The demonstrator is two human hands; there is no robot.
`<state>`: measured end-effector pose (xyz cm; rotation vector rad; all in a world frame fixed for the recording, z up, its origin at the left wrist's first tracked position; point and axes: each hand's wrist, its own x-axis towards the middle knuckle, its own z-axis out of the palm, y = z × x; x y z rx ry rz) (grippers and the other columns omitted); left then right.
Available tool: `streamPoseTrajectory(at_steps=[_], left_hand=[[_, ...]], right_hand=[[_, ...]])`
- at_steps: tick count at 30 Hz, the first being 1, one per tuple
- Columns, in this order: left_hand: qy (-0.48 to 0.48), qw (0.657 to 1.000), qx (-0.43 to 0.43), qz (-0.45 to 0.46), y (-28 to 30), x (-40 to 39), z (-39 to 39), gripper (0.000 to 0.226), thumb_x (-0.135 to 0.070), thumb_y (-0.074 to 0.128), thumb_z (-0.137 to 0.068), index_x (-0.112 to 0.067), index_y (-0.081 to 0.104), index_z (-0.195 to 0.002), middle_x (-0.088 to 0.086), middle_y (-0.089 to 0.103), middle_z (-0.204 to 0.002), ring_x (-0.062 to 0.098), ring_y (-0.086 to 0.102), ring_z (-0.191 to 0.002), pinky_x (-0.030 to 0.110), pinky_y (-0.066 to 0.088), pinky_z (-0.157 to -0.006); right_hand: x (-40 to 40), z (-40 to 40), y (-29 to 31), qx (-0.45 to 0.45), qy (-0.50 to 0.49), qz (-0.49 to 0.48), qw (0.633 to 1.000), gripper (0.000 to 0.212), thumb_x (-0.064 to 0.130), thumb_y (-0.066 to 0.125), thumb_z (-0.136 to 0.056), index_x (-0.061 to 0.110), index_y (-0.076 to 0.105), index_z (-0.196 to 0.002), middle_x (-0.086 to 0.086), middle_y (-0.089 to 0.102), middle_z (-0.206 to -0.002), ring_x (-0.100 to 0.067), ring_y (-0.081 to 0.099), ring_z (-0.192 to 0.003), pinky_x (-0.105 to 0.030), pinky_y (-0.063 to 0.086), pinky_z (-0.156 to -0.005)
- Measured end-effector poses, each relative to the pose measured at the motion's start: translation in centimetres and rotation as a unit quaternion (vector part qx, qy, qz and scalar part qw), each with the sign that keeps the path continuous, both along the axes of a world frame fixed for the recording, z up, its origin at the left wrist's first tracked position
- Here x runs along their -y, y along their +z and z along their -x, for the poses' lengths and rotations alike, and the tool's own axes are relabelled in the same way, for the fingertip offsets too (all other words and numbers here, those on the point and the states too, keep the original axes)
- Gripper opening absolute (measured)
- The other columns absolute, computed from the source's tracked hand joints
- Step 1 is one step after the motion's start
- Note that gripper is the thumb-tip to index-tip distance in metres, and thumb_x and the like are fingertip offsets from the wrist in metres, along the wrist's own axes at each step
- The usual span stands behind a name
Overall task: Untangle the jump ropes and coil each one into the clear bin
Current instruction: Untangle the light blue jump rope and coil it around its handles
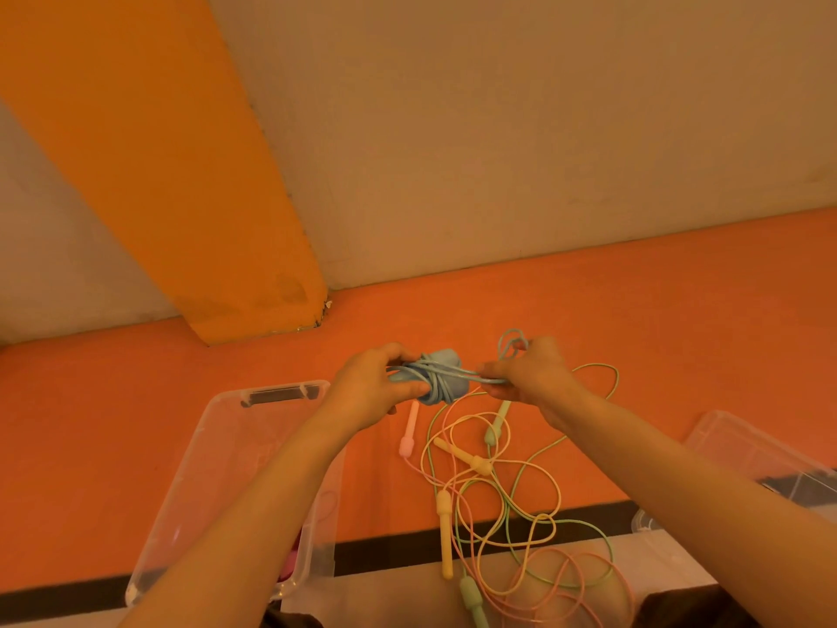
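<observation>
blue rope: a blue jump rope (435, 378) is held above the desk, wound in a tight bundle around its own handles; a few loose loops are seen at the right hand.
left hand: the left hand (376, 387) is closed around the left end of the blue bundle, fingers curled over the cord.
right hand: the right hand (530, 373) is pinching the free strands and a small loop of the same rope, pulled out to the right.
step in hand: the blue rope is judged to be mid-coil, the last turns being wrapped or tucked; not yet placed in the bin.
tangle: yellow, green and pink ropes (498, 491) are left on the desk (136, 423), cords crossed over each other, handles scattered; part of the pile hangs past the near edge.
clear bin: the clear bin (217, 469) is set just left of the tangle, below the left forearm; something pink is seen inside near its lower wall, possibly one coiled rope, but it is mostly hidden by the arm.
lid: a clear lid or second bin (747, 451) is seen at the far right, partly cut off.
progress: early to middle is judged; at most one rope binned, one nearly coiled, three still to be untangled.
</observation>
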<state>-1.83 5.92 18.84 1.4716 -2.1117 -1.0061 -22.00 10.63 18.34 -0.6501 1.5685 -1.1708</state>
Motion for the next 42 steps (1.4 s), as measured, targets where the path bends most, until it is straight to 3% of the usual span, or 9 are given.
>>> streamPoseTrajectory(at_steps=[5,8,11,13,16,20,23,29,42], left_hand=[[0.003,1.000,0.011,0.011,-0.1,0.3,-0.4,0.038,-0.022,0.077,-0.078,-0.017,0.063,-0.113,-0.007,0.063,-0.095,0.030,0.065,-0.068,0.036,0.055,-0.055],[0.001,1.000,0.017,0.019,0.0,0.5,-0.5,0.036,-0.023,0.077,-0.078,-0.020,0.063,-0.111,-0.008,0.063,-0.094,0.024,0.063,-0.062,0.033,0.054,-0.053],[-0.003,0.999,0.024,0.027,-0.1,0.5,-0.6,0.036,-0.024,0.078,-0.078,-0.022,0.063,-0.111,-0.008,0.061,-0.092,0.026,0.064,-0.063,0.036,0.055,-0.054],[-0.007,0.999,0.031,0.031,-0.2,0.5,-0.5,0.036,-0.025,0.078,-0.077,-0.022,0.064,-0.110,-0.008,0.061,-0.091,0.025,0.062,-0.060,0.036,0.055,-0.055],[-0.006,0.999,0.023,0.031,-0.2,0.5,-0.4,0.035,-0.023,0.078,-0.078,-0.021,0.064,-0.110,-0.012,0.060,-0.087,0.019,0.058,-0.054,0.030,0.052,-0.051],[-0.019,0.998,0.043,0.049,-0.2,0.5,-0.5,0.035,-0.025,0.078,-0.078,-0.019,0.064,-0.109,-0.005,0.065,-0.094,0.009,0.055,-0.053,0.033,0.052,-0.059],[-0.013,0.998,0.039,0.046,-0.2,0.4,-0.6,0.036,-0.025,0.077,-0.078,-0.020,0.064,-0.110,-0.008,0.062,-0.092,0.020,0.061,-0.058,0.037,0.055,-0.057],[-0.005,0.999,0.024,0.036,-0.1,0.3,-0.4,0.038,-0.025,0.078,-0.078,-0.020,0.063,-0.113,-0.007,0.064,-0.096,0.028,0.065,-0.065,0.038,0.056,-0.056],[0.049,0.997,-0.012,0.067,0.0,0.6,-0.6,0.035,-0.025,0.078,-0.078,-0.020,0.064,-0.110,-0.002,0.065,-0.102,0.026,0.065,-0.062,0.044,0.056,-0.060]], right_hand=[[0.0,0.9,-0.8,-0.074,0.093,-0.066,0.991,0.017,0.005,0.070,-0.083,0.004,0.053,-0.086,-0.012,0.060,-0.062,-0.011,0.057,-0.036,-0.021,0.048,-0.040],[-0.5,1.3,-0.6,-0.180,0.197,-0.134,0.954,0.022,0.022,0.063,-0.090,0.004,0.058,-0.079,-0.012,0.062,-0.067,-0.013,0.059,-0.042,-0.023,0.050,-0.044],[-0.8,1.5,-0.6,-0.402,0.271,-0.161,0.860,0.037,0.035,0.063,-0.088,0.000,0.062,-0.100,-0.018,0.067,-0.091,-0.029,0.067,-0.077,-0.034,0.052,-0.063],[-0.6,1.4,-1.1,-0.490,0.264,-0.090,0.826,0.048,0.031,0.066,-0.085,0.005,0.054,-0.123,-0.017,0.058,-0.123,-0.030,0.057,-0.111,-0.033,0.045,-0.084],[-0.5,0.5,-1.1,-0.402,0.288,0.058,0.867,0.053,0.021,0.063,-0.086,0.010,0.046,-0.136,-0.009,0.050,-0.137,-0.022,0.049,-0.125,-0.031,0.040,-0.101],[-1.4,-1.3,-0.9,-0.325,0.304,0.124,0.887,0.047,0.044,0.071,-0.080,0.020,0.058,-0.118,0.006,0.059,-0.115,-0.012,0.059,-0.104,-0.035,0.050,-0.089],[-1.5,-1.3,-1.5,-0.427,0.279,0.139,0.849,0.054,0.048,0.078,-0.069,0.021,0.059,-0.111,0.005,0.050,-0.110,-0.013,0.058,-0.093,-0.035,0.050,-0.084],[-1.1,-1.2,-1.6,-0.430,0.258,0.171,0.848,0.028,0.028,0.077,-0.075,0.017,0.063,-0.096,0.005,0.060,-0.090,-0.014,0.058,-0.086,-0.031,0.048,-0.076],[-1.6,-1.6,-1.4,-0.281,0.323,0.130,0.894,0.003,0.009,0.059,-0.090,0.010,0.056,-0.089,-0.008,0.070,-0.080,-0.013,0.065,-0.063,-0.027,0.052,-0.054]])
